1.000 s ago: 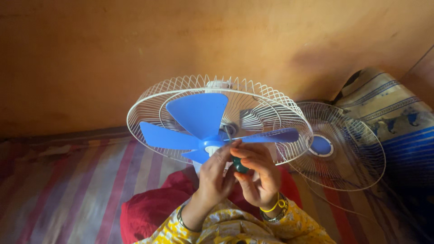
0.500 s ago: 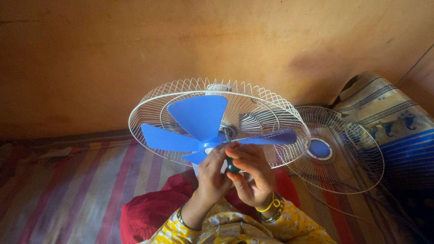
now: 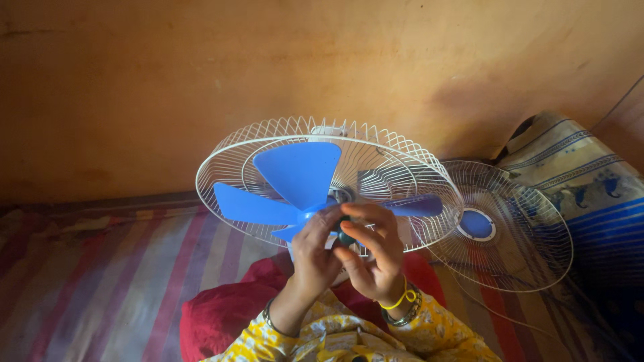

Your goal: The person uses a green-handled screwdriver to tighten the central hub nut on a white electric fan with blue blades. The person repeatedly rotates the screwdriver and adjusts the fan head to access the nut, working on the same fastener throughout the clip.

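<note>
Our left hand steadies the blue fan blade at its hub while our right hand pinches the dark green cap nut there. We should grip firmly, keeping the blade still against the rear wire guard; the front guard lies beside it.

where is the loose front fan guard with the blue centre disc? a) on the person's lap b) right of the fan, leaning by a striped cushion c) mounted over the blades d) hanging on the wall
b: the front guard stands right of the fan, beside the striped cushion, leaving the blue blades uncovered.
</note>
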